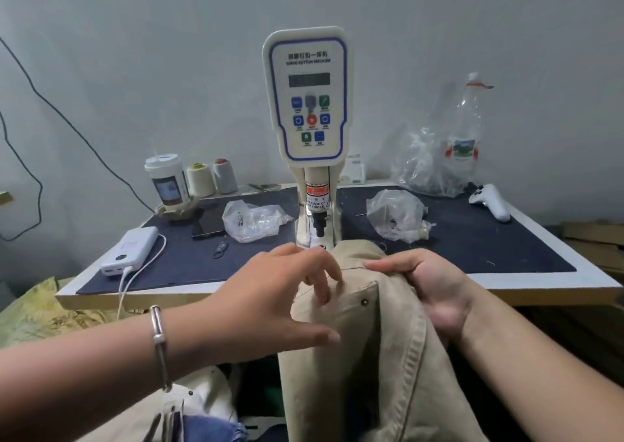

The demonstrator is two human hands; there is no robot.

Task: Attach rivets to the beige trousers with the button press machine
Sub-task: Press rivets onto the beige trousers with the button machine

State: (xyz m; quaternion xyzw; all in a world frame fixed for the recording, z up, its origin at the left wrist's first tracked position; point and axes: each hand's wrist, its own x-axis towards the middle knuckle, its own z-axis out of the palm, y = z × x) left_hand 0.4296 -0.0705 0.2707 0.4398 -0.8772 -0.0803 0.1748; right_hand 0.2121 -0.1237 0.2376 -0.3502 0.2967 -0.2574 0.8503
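arms: bare, no sleeves | left wrist: silver bangle (159,335)

The trousers (371,357) hide the right hand's (435,289) fingers.

Beige trousers (378,357), dark brass rivet (364,302), navy table mat (472,239).
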